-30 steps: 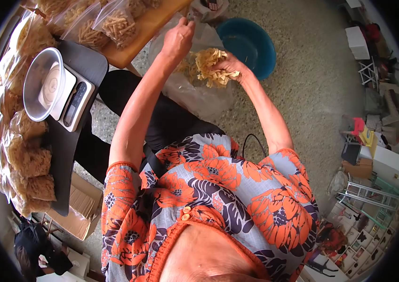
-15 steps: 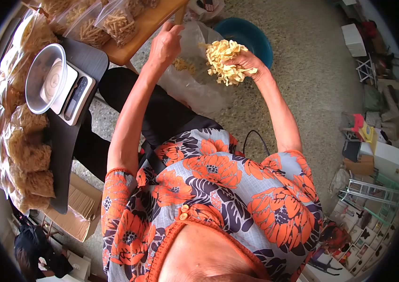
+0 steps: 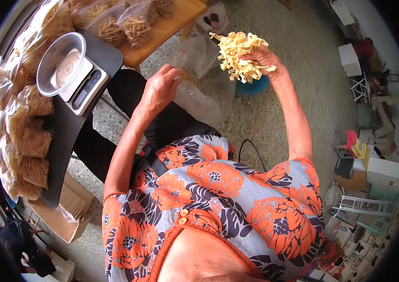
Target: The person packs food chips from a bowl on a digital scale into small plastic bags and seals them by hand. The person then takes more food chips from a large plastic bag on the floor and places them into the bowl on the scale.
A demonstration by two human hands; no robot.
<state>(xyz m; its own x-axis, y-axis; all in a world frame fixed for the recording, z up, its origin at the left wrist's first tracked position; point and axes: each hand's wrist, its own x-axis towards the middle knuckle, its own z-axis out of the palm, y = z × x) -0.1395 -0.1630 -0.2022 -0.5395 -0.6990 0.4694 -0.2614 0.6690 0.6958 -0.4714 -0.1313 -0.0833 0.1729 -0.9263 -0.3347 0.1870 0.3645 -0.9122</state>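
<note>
A large bunch of pale yellow, strip-like dried food (image 3: 239,54) is gripped in my right hand (image 3: 267,61), raised at the upper middle. My left hand (image 3: 161,89) is over my dark-clothed leg, its fingers curled in toward the thumb; whether anything small is between them I cannot make out. Beyond it, a clear plastic bag (image 3: 195,101) lies open with some yellow pieces inside. A clear bowl (image 3: 58,66) sits on a white digital scale (image 3: 86,89) at the left.
The scale stands on a black surface (image 3: 63,136), beside piled bags of dried food (image 3: 25,122). More filled bags (image 3: 135,26) lie on a wooden table (image 3: 162,35). A blue basin (image 3: 252,87) is behind my right hand. A cardboard box (image 3: 67,207) is at lower left.
My right hand has lifted the bunch up and to the right, away from the bag. My left hand has moved down toward me. The view has shifted slightly.
</note>
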